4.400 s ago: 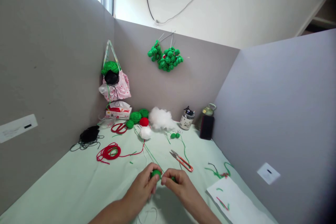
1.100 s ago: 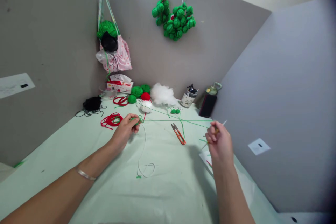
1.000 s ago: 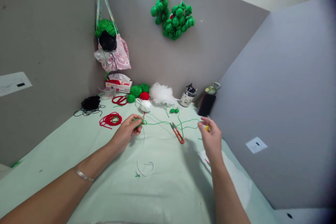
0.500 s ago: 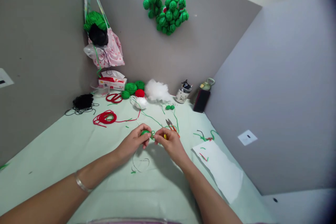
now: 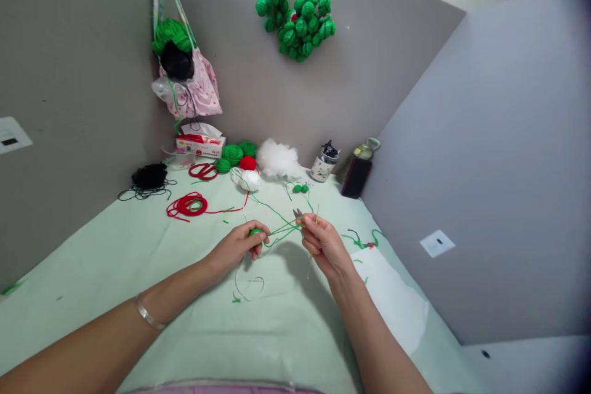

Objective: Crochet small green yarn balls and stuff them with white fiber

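My left hand (image 5: 241,242) is closed around a small green crocheted piece (image 5: 255,232), most of it hidden by the fingers. Green yarn strands (image 5: 282,231) stretch from that piece across to my right hand (image 5: 324,242), whose thumb and fingertips pinch them. The same right hand also grips a thin crochet hook (image 5: 309,267) with a yellow grip; its metal ends stick out above and below the fingers. Just behind the right fingertips lie thread snips (image 5: 297,213), their handles covered. A white yarn strand (image 5: 237,280) curls on the cloth below my left hand.
Along the back stand green yarn balls (image 5: 232,154), a red ball (image 5: 248,163), white stuffing (image 5: 278,160), a pen cup (image 5: 323,166) and a phone (image 5: 356,177). Red yarn (image 5: 187,204), black yarn (image 5: 148,177) and red-handled scissors (image 5: 203,171) lie left. White paper (image 5: 392,301) lies right.
My right hand has moved right, away from my left hand, drawing the green strands out between them. The crochet hook now shows upright in it. The left hand stays nearly in place.
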Available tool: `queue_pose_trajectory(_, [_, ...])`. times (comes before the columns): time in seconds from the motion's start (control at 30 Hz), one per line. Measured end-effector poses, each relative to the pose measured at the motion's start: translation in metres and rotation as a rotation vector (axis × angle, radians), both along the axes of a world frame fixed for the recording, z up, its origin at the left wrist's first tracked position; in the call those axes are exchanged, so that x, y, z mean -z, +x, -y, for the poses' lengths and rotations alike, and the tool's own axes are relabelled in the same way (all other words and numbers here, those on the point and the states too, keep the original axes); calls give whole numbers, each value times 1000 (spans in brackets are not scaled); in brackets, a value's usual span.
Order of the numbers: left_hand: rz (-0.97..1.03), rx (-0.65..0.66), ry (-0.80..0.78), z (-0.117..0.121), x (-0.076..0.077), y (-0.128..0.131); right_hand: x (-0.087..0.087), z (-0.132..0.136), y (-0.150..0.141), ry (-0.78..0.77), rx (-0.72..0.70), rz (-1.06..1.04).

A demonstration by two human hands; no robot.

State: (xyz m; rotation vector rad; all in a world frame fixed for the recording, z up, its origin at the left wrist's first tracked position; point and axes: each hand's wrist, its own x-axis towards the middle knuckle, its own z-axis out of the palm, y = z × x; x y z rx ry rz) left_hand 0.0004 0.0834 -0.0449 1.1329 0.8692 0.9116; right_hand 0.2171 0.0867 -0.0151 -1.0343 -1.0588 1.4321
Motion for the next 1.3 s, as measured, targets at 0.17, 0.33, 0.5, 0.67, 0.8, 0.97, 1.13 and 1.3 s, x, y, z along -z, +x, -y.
queue_pose_trajectory(0.17, [83, 61, -77, 2, -6, 1, 1, -2, 7, 11, 55, 7])
queue_pose_trajectory(0.33, [170, 138, -182, 0, -6, -3, 4, -3, 9, 57, 147, 77])
queue_pose_trajectory(0.5, [255, 105, -229, -4, -4, -6, 1, 0, 6, 85, 139, 196])
queue_pose_trajectory(0.67, [327, 66, -234, -4, -4, -5, 5, 11, -13, 92, 22, 359])
queue_pose_trajectory(0.8, [394, -9, -217, -4, -3, -4, 12, 19, -30, 175, -56, 454])
queue_pose_trajectory(0.97, [442, -88, -191, -11, -4, -10, 15, 26, -41, 232, -277, 544])
queue_pose_trajectory(1.13, [461, -164, -172, -19, -7, -17, 12, 25, -38, 231, -239, 572])
queue_pose_trajectory(1.3, [426, -75, -189, -6, -10, -7, 19, 20, -40, 283, -161, 608])
